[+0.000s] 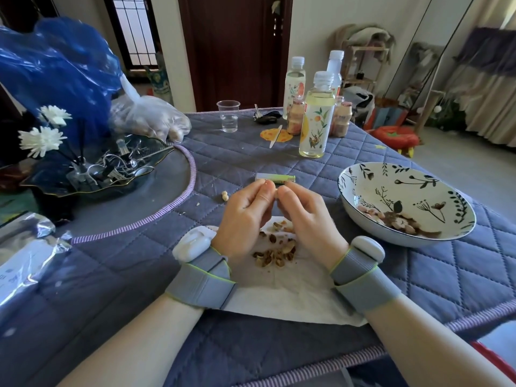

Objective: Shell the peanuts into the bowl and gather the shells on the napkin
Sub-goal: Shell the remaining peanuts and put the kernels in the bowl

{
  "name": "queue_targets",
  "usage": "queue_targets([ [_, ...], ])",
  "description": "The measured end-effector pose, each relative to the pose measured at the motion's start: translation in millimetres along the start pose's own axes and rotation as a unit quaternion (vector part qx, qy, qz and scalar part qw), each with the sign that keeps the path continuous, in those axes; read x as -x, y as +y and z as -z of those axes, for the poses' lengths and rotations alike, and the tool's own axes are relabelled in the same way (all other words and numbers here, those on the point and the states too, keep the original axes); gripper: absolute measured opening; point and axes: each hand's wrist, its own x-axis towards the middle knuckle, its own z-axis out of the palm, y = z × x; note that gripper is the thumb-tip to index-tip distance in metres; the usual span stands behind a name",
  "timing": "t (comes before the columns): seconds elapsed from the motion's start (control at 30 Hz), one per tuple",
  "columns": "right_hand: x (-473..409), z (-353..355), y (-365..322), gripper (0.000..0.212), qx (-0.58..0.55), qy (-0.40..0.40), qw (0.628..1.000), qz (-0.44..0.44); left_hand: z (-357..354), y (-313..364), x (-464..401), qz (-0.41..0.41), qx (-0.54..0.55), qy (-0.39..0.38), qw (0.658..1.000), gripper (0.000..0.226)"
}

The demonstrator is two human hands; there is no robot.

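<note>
bottle labels (315,127) and foil packet (16,272) print, too blurred to read

Quilted blue-grey table cover (279,160) filling most of the frame, crowded toward its far edge.

A white napkin (293,297) lies at lower centre with broken shells (275,254) heaped on it; a floral bowl (405,202) sits at right. A small green box (275,178) rests mid-frame, a peanut piece (224,195) just left of it. Toward the top stand a clear plastic cup (229,116) and several bottles (317,115). At left sit a dark glass dish (92,174), a clear bag of peanuts (152,120) and a foil packet (25,258).
</note>
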Motion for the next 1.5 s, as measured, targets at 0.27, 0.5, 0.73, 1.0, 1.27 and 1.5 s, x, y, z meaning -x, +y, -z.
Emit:
queue_targets([
  [0.27, 2, 0, -3, 0.045, -0.010, -0.013, 1.000, -0.003, 1, 9, -1, 0.019, 0.016, -0.006, 1.000, 0.046],
  [0.5, 4, -1, -2, 0.041, -0.007, -0.013, 1.000, -0.011, 8, -1, -3, -0.045, -0.101, 0.007, 0.994, 0.039],
  [0.73, 5, -4, -4, 0.043, -0.027, -0.007, 1.000, -0.009, 5, -5, -3, -0.099, -0.162, 0.036, 0.981, 0.035],
  [1.0, 7, -3, -8, 0.051, -0.022, -0.004, 0.999, 0.026, -3, -5, 0, -0.122, -0.138, 0.071, 0.980, 0.041],
  [1.27, 6, -3, -7, 0.042, -0.019, -0.030, 0.999, 0.002, 2, 2, -3, -0.024, -0.021, 0.066, 0.997, 0.039],
  [1.5, 8, 2, -4, 0.018, 0.058, -0.015, 0.998, 0.015, 9, 3, -6, -0.023, -0.046, 0.056, 0.997, 0.040],
])
